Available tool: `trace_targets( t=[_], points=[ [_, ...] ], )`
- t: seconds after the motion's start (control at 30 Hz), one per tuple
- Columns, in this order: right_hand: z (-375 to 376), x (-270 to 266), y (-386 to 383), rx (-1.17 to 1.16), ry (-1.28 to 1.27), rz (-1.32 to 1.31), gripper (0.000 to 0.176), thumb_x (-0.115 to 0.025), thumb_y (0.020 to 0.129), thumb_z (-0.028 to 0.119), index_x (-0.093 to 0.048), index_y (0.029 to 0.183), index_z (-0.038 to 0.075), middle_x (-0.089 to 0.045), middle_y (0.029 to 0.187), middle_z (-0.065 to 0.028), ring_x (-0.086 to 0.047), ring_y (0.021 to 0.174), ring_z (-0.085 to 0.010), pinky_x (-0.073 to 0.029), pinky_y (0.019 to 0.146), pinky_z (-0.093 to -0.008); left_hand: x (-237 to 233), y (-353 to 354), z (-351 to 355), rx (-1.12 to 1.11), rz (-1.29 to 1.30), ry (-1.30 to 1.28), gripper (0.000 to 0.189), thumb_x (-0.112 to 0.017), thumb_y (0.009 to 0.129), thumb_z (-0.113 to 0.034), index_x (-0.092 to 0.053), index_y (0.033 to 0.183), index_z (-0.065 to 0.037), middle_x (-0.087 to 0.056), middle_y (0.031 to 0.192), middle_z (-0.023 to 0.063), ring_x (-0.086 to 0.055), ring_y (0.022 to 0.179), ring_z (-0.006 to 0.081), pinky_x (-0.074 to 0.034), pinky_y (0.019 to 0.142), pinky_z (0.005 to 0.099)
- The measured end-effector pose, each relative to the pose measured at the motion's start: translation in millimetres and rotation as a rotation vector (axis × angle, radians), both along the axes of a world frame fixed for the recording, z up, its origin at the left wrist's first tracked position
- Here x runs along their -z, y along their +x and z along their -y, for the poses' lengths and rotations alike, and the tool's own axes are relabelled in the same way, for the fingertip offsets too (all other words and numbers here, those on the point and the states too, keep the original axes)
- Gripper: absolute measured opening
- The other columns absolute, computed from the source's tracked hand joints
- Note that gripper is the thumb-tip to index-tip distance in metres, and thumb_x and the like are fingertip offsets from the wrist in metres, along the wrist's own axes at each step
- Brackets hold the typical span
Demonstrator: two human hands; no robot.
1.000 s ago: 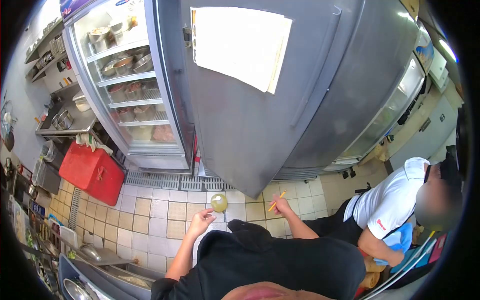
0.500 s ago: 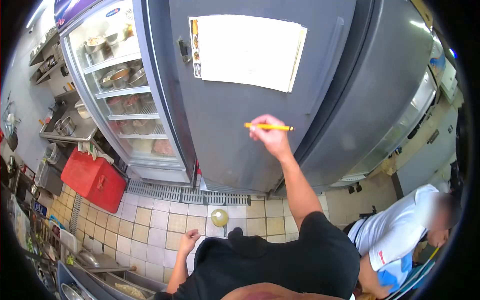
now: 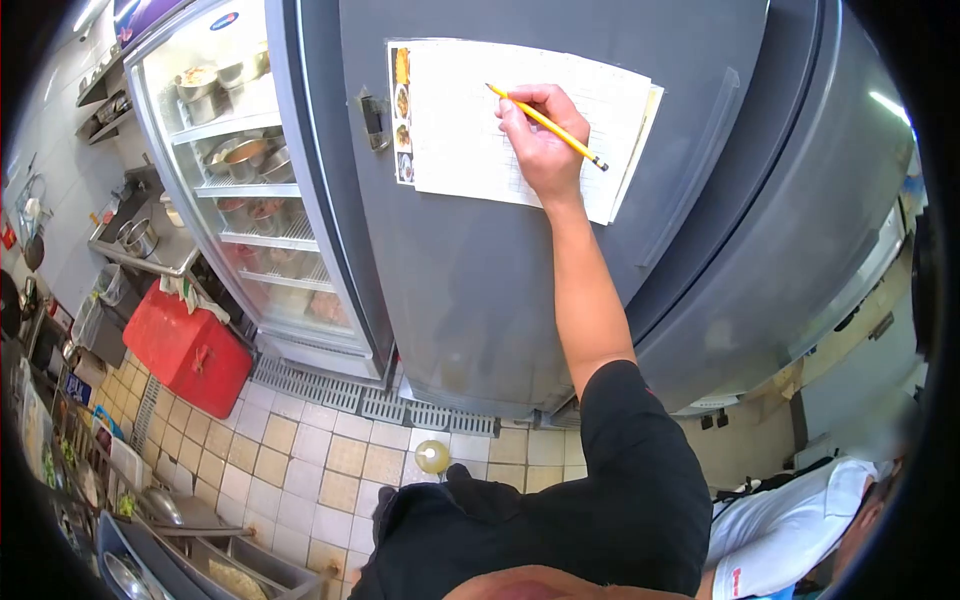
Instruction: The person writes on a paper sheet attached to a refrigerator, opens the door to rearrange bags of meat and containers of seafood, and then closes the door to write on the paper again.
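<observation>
My right hand (image 3: 548, 150) is closed around a yellow pencil (image 3: 542, 122), its tip pointing up and left over a white paper sheet (image 3: 460, 130). The hand overlaps the right half of the sheet, where faint ruled lines show. More papers lie under that sheet, and small food pictures run down the left edge. All of it is fixed to the grey fridge door (image 3: 470, 290) in front of me. A dark clip-like holder (image 3: 374, 122) is on the door just left of the papers. My left hand is out of sight.
At the left stands a glass-door fridge (image 3: 290, 200) with metal pots and food on its shelves. A red box (image 3: 190, 345) sits on the tiled floor beside it. By my feet is a yellowish round container (image 3: 432, 457). A person in a white shirt (image 3: 800, 520) is at the lower right.
My right hand has gone up from below the papers onto them, and the pencil now slants with its tip up-left. My left hand has left the view. The other person has shifted lower.
</observation>
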State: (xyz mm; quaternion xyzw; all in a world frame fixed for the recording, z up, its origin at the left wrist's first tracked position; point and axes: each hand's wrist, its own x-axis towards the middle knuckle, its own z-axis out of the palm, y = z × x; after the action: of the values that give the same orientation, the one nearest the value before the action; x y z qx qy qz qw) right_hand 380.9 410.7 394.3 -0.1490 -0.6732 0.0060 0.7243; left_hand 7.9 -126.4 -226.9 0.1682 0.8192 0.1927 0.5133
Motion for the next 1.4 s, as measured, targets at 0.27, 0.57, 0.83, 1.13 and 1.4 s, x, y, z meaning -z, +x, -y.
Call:
trace_targets(
  t=[0.27, 0.57, 0.83, 1.13, 1.4],
  points=[
    [-19.6, -2.4, 0.0, 0.241, 0.176, 0.061, 0.009, -0.069, 0.079, 0.0, -0.061, 0.08, 0.002, -0.062, 0.067, -0.0054, -0.057, 0.056, -0.0094, -0.045, 0.052, -0.0232, 7.6, -37.3, -41.0, 0.17, 0.012, -0.055, 0.03, -0.065, 0.085, -0.008, -0.062, 0.109, 0.009, -0.068, 0.086, 0.0155, -0.065, 0.068, 0.0202, -0.053, 0.056, 0.0313],
    [-26.7, -2.4, -3.8, 0.407, 0.264, 0.082, 0.012, -0.07, 0.076, -0.003, -0.059, 0.078, 0.003, -0.061, 0.067, -0.0053, -0.055, 0.055, -0.0103, -0.045, 0.051, -0.0233, 0.4, -129.4, -182.2, -0.008, 0.016, 0.156, 0.031, -0.065, 0.085, -0.007, -0.061, 0.111, 0.01, -0.068, 0.086, 0.0171, -0.066, 0.068, 0.0212, -0.053, 0.056, 0.0302],
    [-31.2, -2.6, -3.4, 0.41, 0.285, 0.098, 0.012, -0.069, 0.077, -0.004, -0.06, 0.077, 0.002, -0.06, 0.067, -0.005, -0.054, 0.055, -0.0093, -0.044, 0.05, -0.022, 30.2, -143.9, -214.3, 0.033, 0.102, 0.159, 0.028, -0.067, 0.083, -0.012, -0.064, 0.106, 0.005, -0.068, 0.082, 0.0129, -0.066, 0.062, 0.0227, -0.049, 0.048, 0.0311],
    [-33.9, 0.8, -3.4, 0.428, 0.262, 0.035, 0.01, -0.07, 0.077, -0.003, -0.06, 0.078, 0.002, -0.062, 0.069, -0.0053, -0.056, 0.057, -0.0085, -0.046, 0.052, -0.0215, 68.4, -122.8, -150.5, 0.362, 0.071, -0.034, 0.021, -0.067, 0.084, -0.016, -0.068, 0.096, 0.001, -0.068, 0.079, 0.0087, -0.066, 0.061, 0.0233, -0.048, 0.046, 0.032],
    [-35.2, 1.2, -3.4, 0.423, 0.277, 0.041, 0.009, -0.07, 0.077, -0.002, -0.062, 0.08, 0.001, -0.064, 0.071, -0.0063, -0.058, 0.058, -0.0087, -0.047, 0.053, -0.0213, 81.6, -140.6, -157.3, 1.148, -0.281, 0.396, 0.021, -0.065, 0.084, -0.016, -0.069, 0.097, 0.001, -0.069, 0.08, 0.0087, -0.067, 0.064, 0.0232, -0.048, 0.047, 0.0324]
  ],
)
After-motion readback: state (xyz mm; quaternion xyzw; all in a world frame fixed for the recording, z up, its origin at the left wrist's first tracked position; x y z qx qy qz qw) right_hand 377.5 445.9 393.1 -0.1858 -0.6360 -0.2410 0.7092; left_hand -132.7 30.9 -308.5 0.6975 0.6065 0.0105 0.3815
